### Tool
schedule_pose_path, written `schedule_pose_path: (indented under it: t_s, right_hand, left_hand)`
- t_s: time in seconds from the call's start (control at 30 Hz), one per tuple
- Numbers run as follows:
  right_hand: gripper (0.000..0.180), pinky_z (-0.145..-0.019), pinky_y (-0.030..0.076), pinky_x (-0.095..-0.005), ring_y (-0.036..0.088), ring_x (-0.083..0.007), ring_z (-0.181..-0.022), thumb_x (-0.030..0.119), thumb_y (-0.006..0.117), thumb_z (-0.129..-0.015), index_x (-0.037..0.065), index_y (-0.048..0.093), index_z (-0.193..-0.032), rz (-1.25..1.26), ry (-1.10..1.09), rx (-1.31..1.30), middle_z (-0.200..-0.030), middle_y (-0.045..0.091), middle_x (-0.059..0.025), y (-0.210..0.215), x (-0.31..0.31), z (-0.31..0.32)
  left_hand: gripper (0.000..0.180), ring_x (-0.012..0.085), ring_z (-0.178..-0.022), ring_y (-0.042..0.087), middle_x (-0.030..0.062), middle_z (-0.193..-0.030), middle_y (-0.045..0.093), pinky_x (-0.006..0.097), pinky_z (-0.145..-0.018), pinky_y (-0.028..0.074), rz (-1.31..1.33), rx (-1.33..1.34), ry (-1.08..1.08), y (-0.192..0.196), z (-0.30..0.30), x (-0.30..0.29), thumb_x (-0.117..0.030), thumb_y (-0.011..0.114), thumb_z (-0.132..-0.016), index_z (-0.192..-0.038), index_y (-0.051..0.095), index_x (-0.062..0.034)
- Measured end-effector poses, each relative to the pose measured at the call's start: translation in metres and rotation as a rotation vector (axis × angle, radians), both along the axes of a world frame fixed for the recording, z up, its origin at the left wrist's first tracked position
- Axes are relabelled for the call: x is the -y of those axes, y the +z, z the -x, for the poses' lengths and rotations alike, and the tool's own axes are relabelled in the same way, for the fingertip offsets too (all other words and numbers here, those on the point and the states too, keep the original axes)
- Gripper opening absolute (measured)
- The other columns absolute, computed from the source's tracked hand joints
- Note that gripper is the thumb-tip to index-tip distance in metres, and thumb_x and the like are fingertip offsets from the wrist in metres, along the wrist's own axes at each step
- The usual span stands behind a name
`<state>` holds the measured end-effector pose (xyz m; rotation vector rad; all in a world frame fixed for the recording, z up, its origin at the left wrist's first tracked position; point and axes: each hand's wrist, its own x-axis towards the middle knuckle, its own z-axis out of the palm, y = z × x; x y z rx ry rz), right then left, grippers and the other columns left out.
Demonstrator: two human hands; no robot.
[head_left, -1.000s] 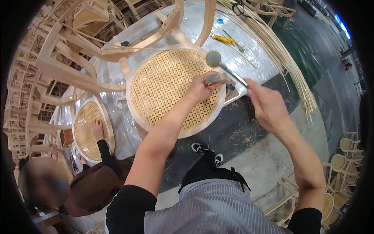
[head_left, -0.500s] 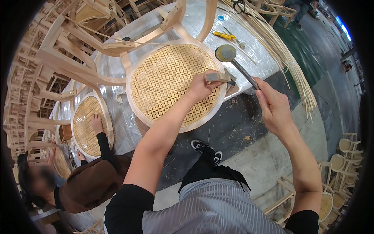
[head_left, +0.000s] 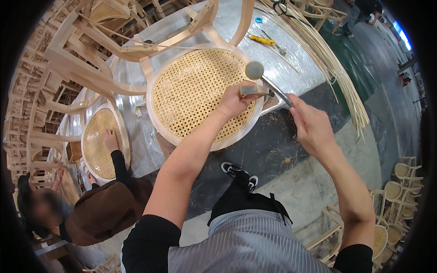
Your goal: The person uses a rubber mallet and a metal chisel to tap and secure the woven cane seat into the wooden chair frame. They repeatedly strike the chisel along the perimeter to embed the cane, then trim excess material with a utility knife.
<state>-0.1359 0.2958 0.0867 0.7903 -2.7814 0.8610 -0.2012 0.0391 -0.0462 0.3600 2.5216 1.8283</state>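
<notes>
Before me a round woven cane chair seat (head_left: pixel 191 93) in a pale wooden ring lies on the plastic-covered table. My left hand (head_left: pixel 234 100) is closed on a small wooden block (head_left: pixel 253 90), held at the seat's right rim. A mallet (head_left: pixel 276 91) with a metal handle and a round yellowish head is gripped in my right hand (head_left: pixel 313 125). Its head hangs above the block, apart from it in the picture. Whatever lies under the block is hidden.
A yellow-handled tool (head_left: pixel 262 40) and a blue ring (head_left: pixel 258 19) lie on the table (head_left: pixel 298 59). Long cane strips (head_left: pixel 341 73) hang over its right edge. At left a co-worker's hand (head_left: pixel 111 140) rests on another cane seat (head_left: pixel 98 148). Chairs (head_left: pixel 400 195) stand at right.
My right hand has moved left, bringing the mallet head left and slightly down, nearer the block. My left hand and the block have stayed nearly in place.
</notes>
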Motion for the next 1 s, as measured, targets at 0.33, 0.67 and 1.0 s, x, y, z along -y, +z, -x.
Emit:
schedule_pose_path:
  t_s: [0.33,0.67,1.0]
  right_hand:
    - [0.041,-0.075,0.056,-0.0477,0.073,-0.0402,-0.086,0.008,0.064,-0.107,0.012,0.065,-0.148,-0.049,0.022,0.027,-0.1,0.073,-0.0216,-0.002,0.002,-0.008]
    - [0.039,-0.076,0.058,-0.0444,0.074,-0.0398,-0.087,0.009,0.067,-0.106,0.007,0.066,-0.146,0.156,0.095,-0.053,-0.101,0.074,-0.0217,0.022,0.016,-0.032]
    - [0.045,-0.072,0.057,-0.047,0.073,-0.039,-0.083,0.011,0.067,-0.105,0.012,0.063,-0.149,0.093,0.101,-0.04,-0.098,0.073,-0.0185,0.016,0.018,-0.032]
  left_hand:
    - [0.027,0.0119,-0.094,0.074,0.0078,-0.105,0.082,0.031,-0.085,0.059,-0.121,-0.027,0.049,-0.022,-0.004,0.009,-0.011,0.081,-0.1,-0.125,0.075,-0.0055]
    - [0.026,0.0105,-0.089,0.068,0.0016,-0.103,0.079,0.029,-0.08,0.055,-0.097,-0.084,0.022,-0.014,-0.02,0.013,-0.011,0.082,-0.099,-0.123,0.074,-0.0042]
    - [0.025,0.0142,-0.09,0.074,0.008,-0.101,0.081,0.032,-0.083,0.06,-0.038,-0.085,0.072,-0.03,-0.014,0.015,-0.014,0.084,-0.097,-0.118,0.076,-0.0032]
